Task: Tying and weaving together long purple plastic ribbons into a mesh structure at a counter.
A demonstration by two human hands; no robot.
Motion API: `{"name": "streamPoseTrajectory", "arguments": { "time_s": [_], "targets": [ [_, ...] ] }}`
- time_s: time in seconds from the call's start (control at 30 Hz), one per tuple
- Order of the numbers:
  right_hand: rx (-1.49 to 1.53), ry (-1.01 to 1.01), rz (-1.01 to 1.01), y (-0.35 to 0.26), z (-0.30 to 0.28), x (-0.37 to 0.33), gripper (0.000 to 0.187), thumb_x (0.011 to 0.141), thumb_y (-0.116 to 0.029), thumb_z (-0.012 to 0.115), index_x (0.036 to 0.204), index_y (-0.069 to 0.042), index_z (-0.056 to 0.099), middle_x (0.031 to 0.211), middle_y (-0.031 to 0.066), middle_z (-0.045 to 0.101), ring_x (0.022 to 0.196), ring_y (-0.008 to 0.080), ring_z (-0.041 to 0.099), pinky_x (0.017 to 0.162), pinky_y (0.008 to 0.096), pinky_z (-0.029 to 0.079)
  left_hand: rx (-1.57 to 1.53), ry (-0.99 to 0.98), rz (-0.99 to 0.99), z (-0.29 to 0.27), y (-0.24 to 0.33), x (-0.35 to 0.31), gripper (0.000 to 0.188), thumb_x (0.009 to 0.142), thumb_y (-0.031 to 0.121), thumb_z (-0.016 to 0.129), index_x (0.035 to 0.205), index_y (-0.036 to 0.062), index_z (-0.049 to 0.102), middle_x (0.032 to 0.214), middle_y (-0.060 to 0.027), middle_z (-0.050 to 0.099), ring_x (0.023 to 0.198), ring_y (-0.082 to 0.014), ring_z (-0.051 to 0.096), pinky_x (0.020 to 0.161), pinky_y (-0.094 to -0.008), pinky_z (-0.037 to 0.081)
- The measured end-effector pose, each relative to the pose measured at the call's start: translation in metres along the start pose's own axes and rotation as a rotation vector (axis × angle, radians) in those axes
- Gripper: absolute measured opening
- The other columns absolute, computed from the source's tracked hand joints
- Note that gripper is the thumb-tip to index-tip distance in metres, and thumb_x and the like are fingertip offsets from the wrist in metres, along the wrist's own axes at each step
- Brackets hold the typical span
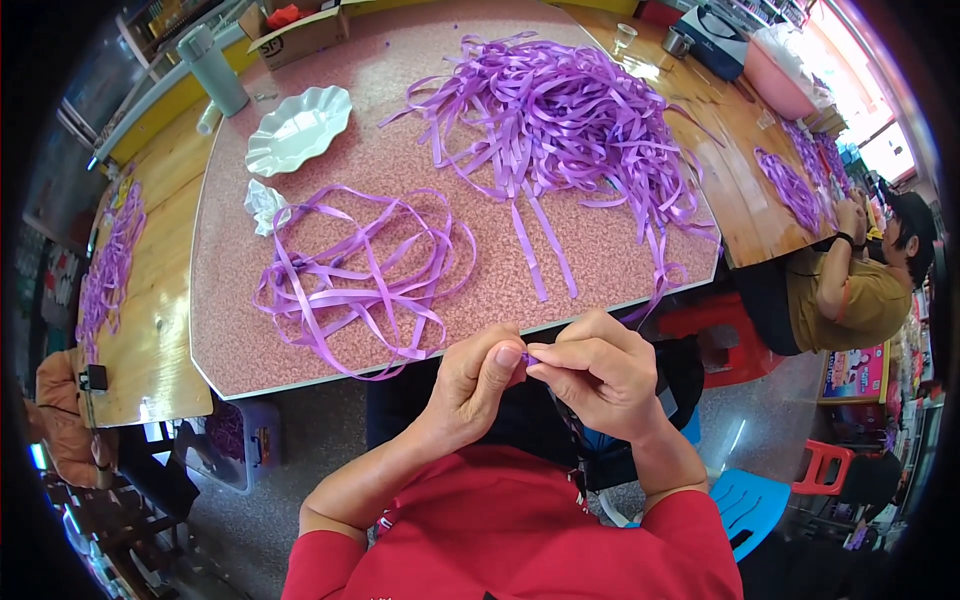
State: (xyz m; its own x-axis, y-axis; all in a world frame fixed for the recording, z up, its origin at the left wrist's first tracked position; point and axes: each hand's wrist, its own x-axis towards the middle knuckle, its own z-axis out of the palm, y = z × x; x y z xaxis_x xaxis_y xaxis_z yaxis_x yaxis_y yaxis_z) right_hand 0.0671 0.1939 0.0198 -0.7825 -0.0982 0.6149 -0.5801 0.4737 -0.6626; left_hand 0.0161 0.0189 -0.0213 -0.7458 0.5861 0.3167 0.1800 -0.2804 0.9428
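Observation:
Just beyond the table's near edge, in front of my red shirt, my hands meet fingertip to fingertip. My left hand (472, 378) is closed, thumb against the curled fingers. My right hand (604, 372) pinches with thumb and forefinger. Between them shows a small bit of purple ribbon (528, 359), mostly hidden by the fingers. Close beyond my left hand lies a loose, looped heap of purple ribbons (365, 265) with a few darker knotted spots. Farther off to the right is a big tangled pile of purple ribbons (560, 115), with two strands hanging straight toward me.
On the pink speckled table (480, 265) are a white scalloped dish (300, 130), crumpled white paper (266, 207), a green bottle (214, 72) and a cardboard box (298, 38). Another person (850, 270) sits at right, one at left. A blue stool (750, 505) stands at lower right.

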Motion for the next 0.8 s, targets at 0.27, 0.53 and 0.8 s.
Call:
{"name": "streamPoseTrajectory", "arguments": {
  "time_s": [0.27,0.53,0.8],
  "targets": [
    [-0.066,0.063,0.027,-0.01,0.008,0.0,0.023,0.076,0.002,0.082,0.096,-0.002,0.072,0.079,0.005,0.063,0.063,0.0133,0.058,0.052,0.0255,0.045,0.217,0.111,0.248,0.004,-0.001,0.005,0.024,0.104,0.018,0.052,0.089,-0.001,0.056,0.071,-0.0102,0.051,0.058,-0.0236,0.048,0.052,-0.0336,0.038],
    [-0.225,0.05,-0.099,-0.012,0.005,0.004,0.025,0.073,0.003,0.083,0.094,-0.002,0.072,0.077,0.0048,0.063,0.059,0.0136,0.06,0.046,0.0257,0.044,0.329,0.072,0.348,-0.004,-0.004,0.007,0.023,0.102,0.017,0.055,0.086,0.0002,0.055,0.068,-0.0106,0.049,0.055,-0.0258,0.048,0.049,-0.0361,0.037],
    [0.177,-0.109,0.137,-0.008,-0.007,0.012,0.017,0.077,0.002,0.08,0.092,0.0,0.073,0.076,0.0083,0.064,0.062,0.0167,0.061,0.053,0.0276,0.047,0.23,-0.117,0.321,-0.015,-0.002,0.01,0.029,0.102,0.02,0.054,0.081,0.0012,0.054,0.066,-0.0098,0.047,0.054,-0.0263,0.049,0.049,-0.0376,0.037]
  ]
}}
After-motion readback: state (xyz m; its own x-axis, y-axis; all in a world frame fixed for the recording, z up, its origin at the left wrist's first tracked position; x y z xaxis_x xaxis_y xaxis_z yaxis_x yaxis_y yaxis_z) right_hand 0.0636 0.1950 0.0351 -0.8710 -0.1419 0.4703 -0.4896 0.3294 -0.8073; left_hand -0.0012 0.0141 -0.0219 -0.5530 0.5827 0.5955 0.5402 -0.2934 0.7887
